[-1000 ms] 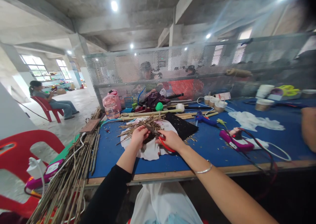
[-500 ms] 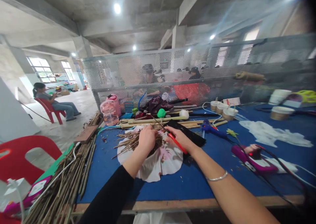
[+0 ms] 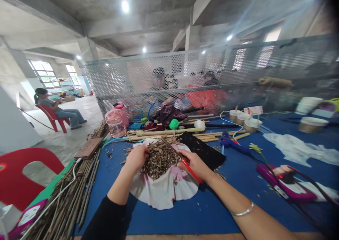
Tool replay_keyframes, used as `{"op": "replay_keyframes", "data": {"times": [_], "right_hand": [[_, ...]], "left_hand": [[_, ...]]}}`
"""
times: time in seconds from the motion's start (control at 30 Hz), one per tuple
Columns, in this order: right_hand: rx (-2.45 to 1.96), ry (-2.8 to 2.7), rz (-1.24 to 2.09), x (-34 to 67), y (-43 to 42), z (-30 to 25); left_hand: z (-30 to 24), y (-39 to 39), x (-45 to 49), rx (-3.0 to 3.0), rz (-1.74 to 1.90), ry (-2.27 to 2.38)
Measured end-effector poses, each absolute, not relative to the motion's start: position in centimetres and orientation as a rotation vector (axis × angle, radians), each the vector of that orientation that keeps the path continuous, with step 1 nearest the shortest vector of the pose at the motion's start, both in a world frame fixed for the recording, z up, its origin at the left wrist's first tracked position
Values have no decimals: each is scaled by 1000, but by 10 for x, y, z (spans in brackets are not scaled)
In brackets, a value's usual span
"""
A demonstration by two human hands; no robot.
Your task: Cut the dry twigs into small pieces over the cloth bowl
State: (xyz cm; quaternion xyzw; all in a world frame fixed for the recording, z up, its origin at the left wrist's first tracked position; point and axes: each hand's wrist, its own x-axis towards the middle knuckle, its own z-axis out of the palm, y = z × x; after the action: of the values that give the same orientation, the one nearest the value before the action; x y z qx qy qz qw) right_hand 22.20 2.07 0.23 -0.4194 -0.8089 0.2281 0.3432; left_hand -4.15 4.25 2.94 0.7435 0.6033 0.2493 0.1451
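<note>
A heap of short chopped twig pieces [image 3: 161, 159] lies on a round white cloth with pink patches [image 3: 164, 196] in front of me. At the heap's left edge is my left hand [image 3: 136, 159], its fingers closed in a pinch; what they hold, if anything, is hidden. A few longer twigs [image 3: 124, 161] stick out just left of that hand. My right hand [image 3: 194, 164], at the heap's right side, is wrapped round a red-handled tool [image 3: 191, 171]. The tool's thin dark blade points up and left over the heap; its exact kind is unclear.
Bundled long sticks [image 3: 71, 194] line the table's left side. A black flat sheet [image 3: 202, 150] and bamboo poles [image 3: 164, 132] lie behind the heap. To the right are a blue glue gun [image 3: 233, 143], a purple power strip [image 3: 286, 183] and paper cups [image 3: 251, 124]. A perforated metal screen [image 3: 119, 81] stands behind.
My left hand has moved left and down off the top of the heap, leaving the chopped pieces in view. The right hand keeps the red-handled tool. The view has shifted slightly.
</note>
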Motion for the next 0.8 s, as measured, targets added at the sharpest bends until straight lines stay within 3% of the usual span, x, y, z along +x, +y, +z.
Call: {"op": "replay_keyframes", "data": {"times": [0.2,0.47,0.63,0.8], "right_hand": [[-1086,-2070,616,222,17,6],[-1084,-2083,689,219,16,4],[-1067,-2050,670,218,15,4],[-1122,-1986,611,209,14,-1]], "left_hand": [[28,40,-43,2275,833,1587],[33,34,-38,2035,1008,1476],[45,32,-35,1362,1242,1264],[57,20,-26,809,1168,811]]}}
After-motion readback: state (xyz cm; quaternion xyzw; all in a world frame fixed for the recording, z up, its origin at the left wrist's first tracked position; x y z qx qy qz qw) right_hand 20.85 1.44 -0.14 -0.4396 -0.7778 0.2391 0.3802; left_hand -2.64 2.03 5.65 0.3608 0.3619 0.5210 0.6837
